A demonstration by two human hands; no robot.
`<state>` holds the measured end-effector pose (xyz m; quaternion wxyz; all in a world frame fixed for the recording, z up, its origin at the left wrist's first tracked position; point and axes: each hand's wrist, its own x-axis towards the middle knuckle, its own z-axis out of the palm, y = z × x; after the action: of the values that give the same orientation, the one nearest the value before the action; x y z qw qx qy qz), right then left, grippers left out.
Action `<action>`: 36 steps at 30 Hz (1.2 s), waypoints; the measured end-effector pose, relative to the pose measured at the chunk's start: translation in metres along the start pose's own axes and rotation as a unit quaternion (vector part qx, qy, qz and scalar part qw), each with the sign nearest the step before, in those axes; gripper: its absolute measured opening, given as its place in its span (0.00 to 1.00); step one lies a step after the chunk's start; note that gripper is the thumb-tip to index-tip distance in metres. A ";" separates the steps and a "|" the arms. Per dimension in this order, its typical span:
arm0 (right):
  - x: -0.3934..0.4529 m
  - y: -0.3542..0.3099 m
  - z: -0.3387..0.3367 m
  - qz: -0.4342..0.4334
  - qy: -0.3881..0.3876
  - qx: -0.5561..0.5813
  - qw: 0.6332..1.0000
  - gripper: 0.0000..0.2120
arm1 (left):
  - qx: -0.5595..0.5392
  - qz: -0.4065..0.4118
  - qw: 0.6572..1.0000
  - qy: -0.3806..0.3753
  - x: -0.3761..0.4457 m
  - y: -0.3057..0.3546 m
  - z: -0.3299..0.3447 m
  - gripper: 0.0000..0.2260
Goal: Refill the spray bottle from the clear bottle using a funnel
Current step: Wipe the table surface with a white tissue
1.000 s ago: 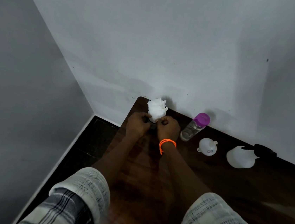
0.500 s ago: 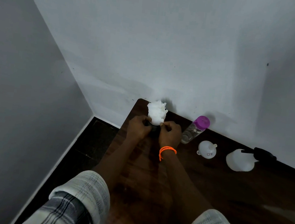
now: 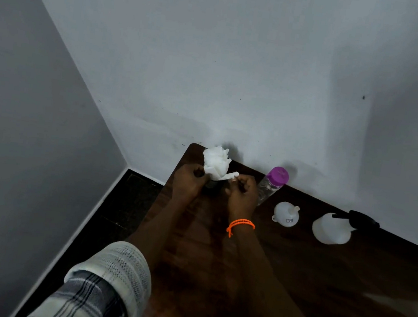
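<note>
The clear bottle (image 3: 272,184) with a purple cap stands near the wall at the back of the dark wooden table (image 3: 294,272). To its right a white funnel (image 3: 286,214) sits mouth down. Further right is the white spray bottle (image 3: 331,228), its black spray head (image 3: 362,220) pointing right. Both my hands are at the table's back left corner, away from these three. My left hand (image 3: 187,182) grips the dark holder (image 3: 211,184) under a bunch of white tissue (image 3: 216,161). My right hand (image 3: 242,190) pinches a strip of tissue (image 3: 232,175) drawn out of the bunch.
Grey walls meet at the corner behind the table. A dark floor (image 3: 118,213) lies to the left of the table's edge. An orange band (image 3: 240,225) is on my right wrist.
My right hand has drawn a strip of tissue out of the bunch toward the right. My left hand has stayed on the holder. The bottles and funnel have not moved.
</note>
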<state>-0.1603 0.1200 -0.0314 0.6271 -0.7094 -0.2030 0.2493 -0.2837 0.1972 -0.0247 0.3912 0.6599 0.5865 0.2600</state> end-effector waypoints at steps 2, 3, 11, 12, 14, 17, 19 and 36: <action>-0.003 -0.008 -0.003 0.010 0.000 0.034 0.999 0.13 | 0.003 0.001 1.000 0.005 0.003 -0.002 0.001 0.08; -0.005 -0.011 -0.004 0.019 0.001 0.053 0.998 0.12 | 0.003 0.002 1.000 0.007 0.004 -0.002 0.001 0.09; -0.032 -0.035 -0.025 0.129 -0.031 0.316 0.939 0.09 | -0.045 -0.090 0.993 0.057 -0.009 0.003 0.005 0.13; -0.036 -0.035 -0.029 0.150 -0.040 0.342 0.927 0.09 | -0.059 -0.124 0.989 0.050 -0.017 0.005 0.006 0.14; -0.046 -0.034 -0.034 0.200 -0.047 0.379 0.903 0.13 | -0.136 -0.216 0.966 -0.029 -0.032 0.003 0.010 0.19; -0.057 -0.019 -0.040 0.279 -0.030 0.379 0.882 0.12 | -0.369 -0.374 0.833 -0.174 -0.058 -0.004 0.013 0.26; -0.062 -0.004 -0.040 0.321 -0.013 0.343 0.882 0.10 | -0.420 -0.392 0.801 -0.168 -0.069 -0.017 0.012 0.20; -0.073 0.034 0.009 0.206 0.019 -0.182 0.961 0.13 | 0.092 -0.034 0.995 0.003 -0.043 -0.071 -0.042 0.17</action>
<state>-0.2249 0.0786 -0.0588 0.4261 -0.8429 -0.0827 0.3181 -0.3660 0.1649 -0.0547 0.3357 0.6719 0.6314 0.1928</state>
